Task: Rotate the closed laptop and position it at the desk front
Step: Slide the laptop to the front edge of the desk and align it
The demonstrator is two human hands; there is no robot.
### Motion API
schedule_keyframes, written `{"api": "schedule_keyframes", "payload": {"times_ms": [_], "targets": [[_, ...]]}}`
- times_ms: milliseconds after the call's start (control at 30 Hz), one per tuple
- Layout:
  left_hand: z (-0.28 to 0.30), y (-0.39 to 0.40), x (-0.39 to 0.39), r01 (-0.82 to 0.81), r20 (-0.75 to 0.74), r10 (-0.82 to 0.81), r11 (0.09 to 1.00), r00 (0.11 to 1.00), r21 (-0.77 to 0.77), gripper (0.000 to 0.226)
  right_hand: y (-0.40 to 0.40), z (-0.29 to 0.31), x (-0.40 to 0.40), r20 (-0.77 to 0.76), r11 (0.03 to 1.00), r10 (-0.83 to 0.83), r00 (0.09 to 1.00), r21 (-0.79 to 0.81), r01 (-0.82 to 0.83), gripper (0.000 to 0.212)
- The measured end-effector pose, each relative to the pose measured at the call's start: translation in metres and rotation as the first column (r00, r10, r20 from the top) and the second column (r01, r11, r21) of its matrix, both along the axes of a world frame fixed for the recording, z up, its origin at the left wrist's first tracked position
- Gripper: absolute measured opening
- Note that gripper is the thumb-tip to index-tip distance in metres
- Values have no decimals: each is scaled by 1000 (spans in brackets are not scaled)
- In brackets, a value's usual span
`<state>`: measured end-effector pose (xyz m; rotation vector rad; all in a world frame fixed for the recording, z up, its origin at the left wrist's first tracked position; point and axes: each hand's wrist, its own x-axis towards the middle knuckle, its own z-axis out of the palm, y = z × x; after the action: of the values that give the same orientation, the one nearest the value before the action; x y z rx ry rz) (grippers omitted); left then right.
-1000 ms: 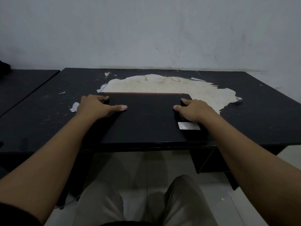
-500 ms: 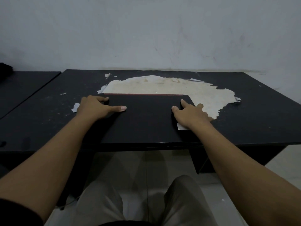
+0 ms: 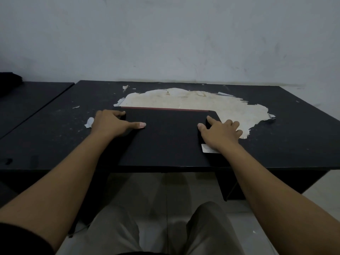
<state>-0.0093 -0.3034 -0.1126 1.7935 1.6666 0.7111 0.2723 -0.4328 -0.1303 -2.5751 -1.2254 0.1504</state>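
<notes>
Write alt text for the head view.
Two bare hands, left hand and right hand, rest on a closed black laptop lying at the front edge of a dark desk. Behind it the desk's surface has peeled to a pale patch, below a grey wall.

Dim, flat light over my desk (image 3: 294,129)

No glare and only soft shadow under its front edge; the black top swallows detail (grainy, slightly soft), while straight lines bow toward the frame's sides, either side of it.
</notes>
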Motion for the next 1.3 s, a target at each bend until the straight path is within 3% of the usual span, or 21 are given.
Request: {"api": "schedule_keyframes", "payload": {"times_ms": [100,300,533,667,700,833,933,1000,1100,1200,1300], "targets": [[1,-3,2,-11,-8,11,1000,1000,16,128,2,-4,2,21,1000,0,1000,20,0,66],[4,-11,4,5,-64,-1,998,998,63,105,1,-4,1,51,1000,6,999,20,-7,66],[0,-16,0,50,-121,-41,996,992,73,111,1,-7,0,70,1000,10,998,21,-12,67],[-1,-22,1,60,-403,-2,990,915,130,101,1,-9,0,82,1000,17,996,15,-18,67],[-1,-24,1,63,-418,-10,992,908,114,102,1,-9,0,85,1000,16,996,15,-17,67],[8,-28,-5,141,-217,-155,987,964,-78,120,1,-9,1,61,1000,22,998,20,-24,67],[9,-40,-19,272,-153,-301,944,941,-187,135,-10,-10,3,7,997,57,998,54,-57,70],[0,-50,-33,358,-173,-378,924,909,-136,135,-28,-13,4,3,991,84,996,104,-84,79],[-14,-62,-54,406,-116,-400,913,909,30,115,-64,-13,2,-95,962,181,979,222,-157,96],[-25,-71,-69,484,-164,-463,867,871,118,105,-100,-17,2,-282,904,355,891,346,-251,101],[-46,-74,-75,416,-112,-402,857,909,305,93,-114,-23,12,-309,844,492,814,399,-359,105]]}}
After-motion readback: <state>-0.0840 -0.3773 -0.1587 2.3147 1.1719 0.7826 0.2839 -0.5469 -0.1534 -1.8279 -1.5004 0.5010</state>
